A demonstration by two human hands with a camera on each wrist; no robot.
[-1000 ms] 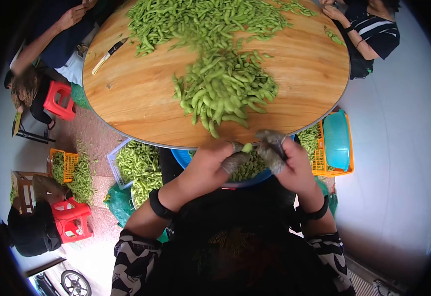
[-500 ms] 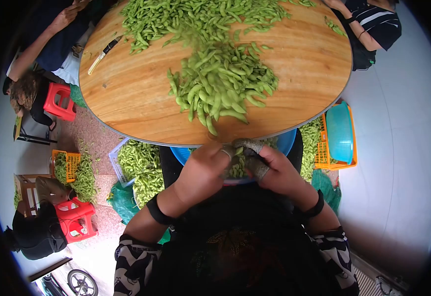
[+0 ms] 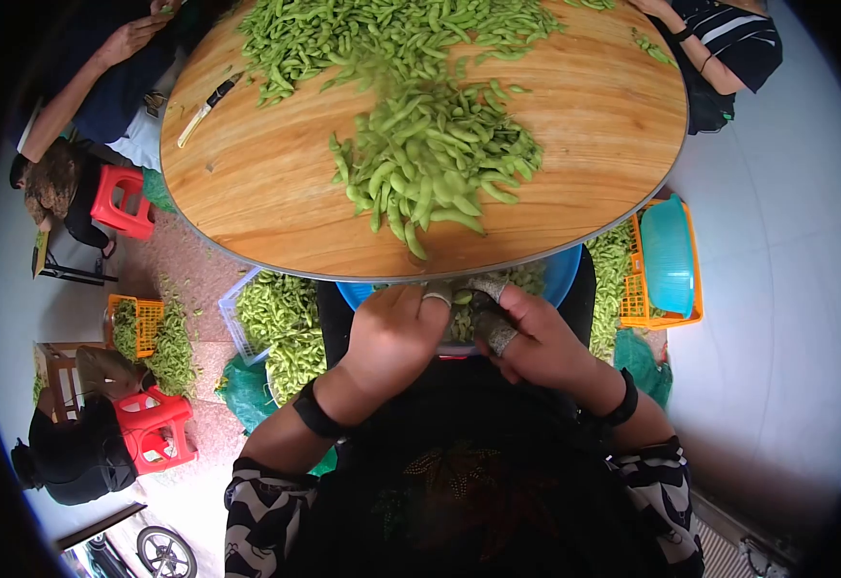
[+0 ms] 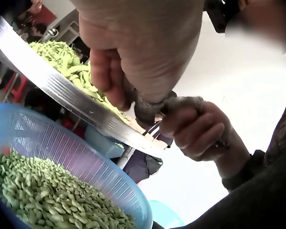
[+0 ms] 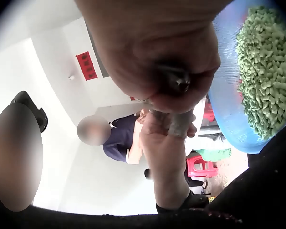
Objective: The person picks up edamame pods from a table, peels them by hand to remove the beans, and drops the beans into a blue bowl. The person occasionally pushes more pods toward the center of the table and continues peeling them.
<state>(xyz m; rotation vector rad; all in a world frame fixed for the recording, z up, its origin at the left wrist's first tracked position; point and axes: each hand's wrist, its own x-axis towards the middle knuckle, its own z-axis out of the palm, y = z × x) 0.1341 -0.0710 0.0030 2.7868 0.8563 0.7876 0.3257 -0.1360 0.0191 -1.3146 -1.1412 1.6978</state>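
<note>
Over the blue basket (image 3: 563, 279), the left hand (image 3: 391, 332) and right hand (image 3: 541, 342) meet fingertip to fingertip. A small green pod (image 3: 462, 298) is pinched between them. Grey coverings wrap some fingertips of both hands. In the left wrist view, the left hand (image 4: 143, 52) is beside the right hand (image 4: 195, 126), whose outer fingers are curled. The right wrist view has a small dark, shiny item (image 5: 182, 84) within the curled right hand (image 5: 167, 52). Shelled green beans (image 4: 52, 195) lie in the basket. A pod pile (image 3: 439, 159) is on the round wooden table (image 3: 603, 135).
A knife (image 3: 210, 108) lies at the table's left. Below stand a white crate (image 3: 237, 318) of pods and an orange crate (image 3: 637, 299) with a teal basket (image 3: 668, 255). Red stools (image 3: 155, 429) and other people are around the table; loose pods (image 3: 172, 356) cover some floor.
The hands were apart one second ago, with a green piece at the left fingertips; they came together and now meet at a pod. The table has shifted slightly in view.
</note>
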